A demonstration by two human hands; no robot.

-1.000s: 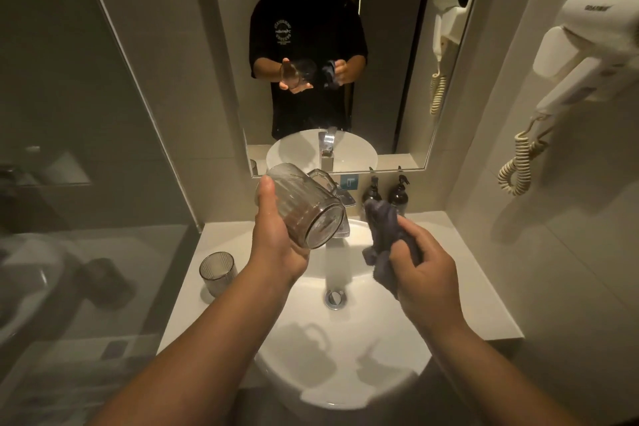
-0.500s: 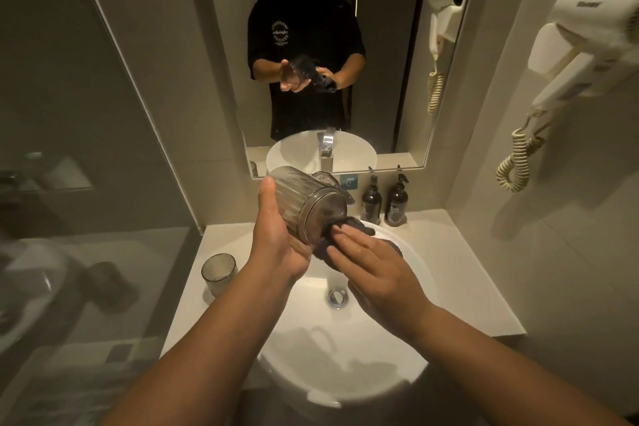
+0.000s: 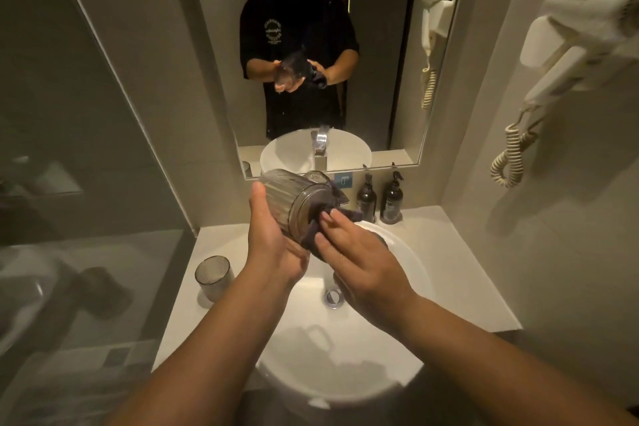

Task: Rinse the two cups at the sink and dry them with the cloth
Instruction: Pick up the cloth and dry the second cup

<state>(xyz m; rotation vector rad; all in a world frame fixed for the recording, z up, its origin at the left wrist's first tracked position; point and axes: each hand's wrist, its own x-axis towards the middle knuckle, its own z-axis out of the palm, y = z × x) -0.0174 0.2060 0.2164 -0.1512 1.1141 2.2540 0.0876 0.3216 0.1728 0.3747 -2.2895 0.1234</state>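
Observation:
My left hand (image 3: 273, 239) holds a ribbed clear cup with a handle (image 3: 294, 199) on its side above the white round sink (image 3: 411, 270), mouth turned right. My right hand (image 3: 359, 259) presses a dark grey cloth (image 3: 313, 232) against the cup's mouth; part of the cloth sticks out behind the fingers. A second ribbed cup (image 3: 212, 275), without a visible handle, stands upright on the counter left of the sink.
Behind the held cup is the tap, mostly hidden. Two dark pump bottles (image 3: 378, 197) stand at the back of the white counter (image 3: 460, 259). A mirror (image 3: 380, 79) faces me. A wall hairdryer (image 3: 581, 31) with coiled cord hangs on the right. A glass panel stands on the left.
My right hand brought the cloth from beside the cup to its mouth and now pushes it in further. The cup has stayed tilted in my left hand.

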